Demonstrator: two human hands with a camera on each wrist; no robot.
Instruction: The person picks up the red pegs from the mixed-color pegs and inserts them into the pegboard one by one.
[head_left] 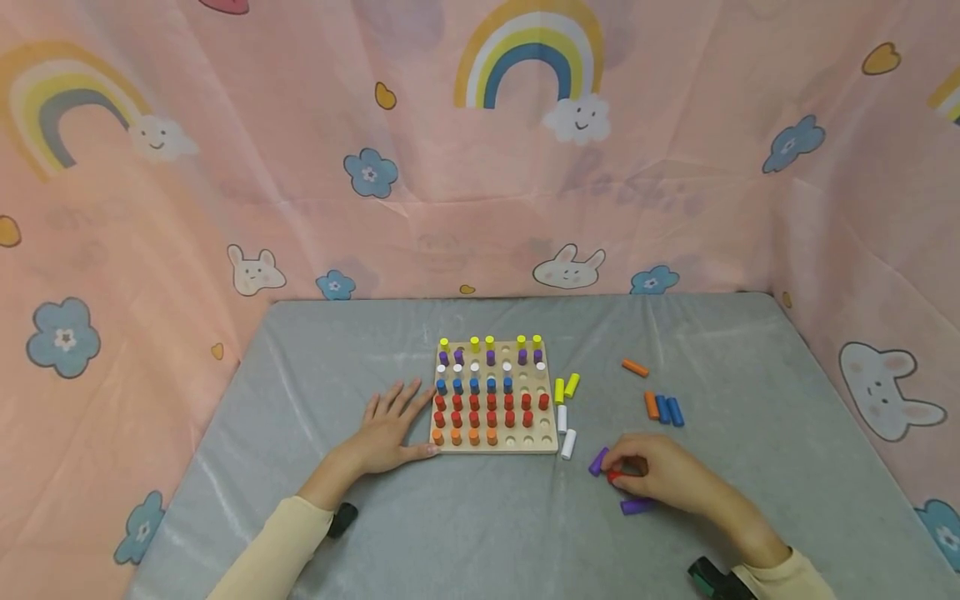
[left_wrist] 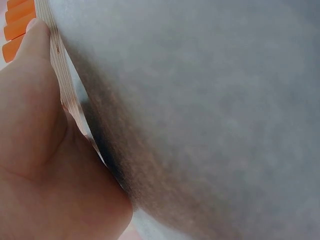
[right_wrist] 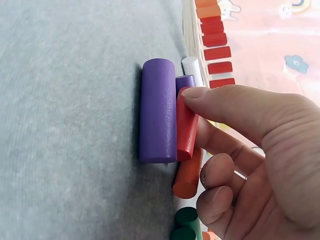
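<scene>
A wooden pegboard [head_left: 534,443] stands on the table with rows of yellow, purple, white, blue, red and orange pegs upright in it. My left hand [head_left: 386,431] lies spread at its left side, the thumb against the front left corner by the orange pegs [left_wrist: 20,27]. My right hand [head_left: 667,471] pinches a red peg [right_wrist: 187,125] between thumb and finger, low over the table to the right of the board. Close by lie one purple peg [right_wrist: 158,111] and another purple peg [head_left: 597,462]. The tip of my right index finger is partly hidden behind the red peg.
Two yellow pegs [head_left: 558,392] and two white pegs [head_left: 568,444] lie along the board's right edge. Farther right are orange pegs [head_left: 651,406] and blue pegs [head_left: 676,412]. Green pegs [right_wrist: 187,217] show low in the right wrist view. A patterned pink cloth [head_left: 465,225] surrounds the table.
</scene>
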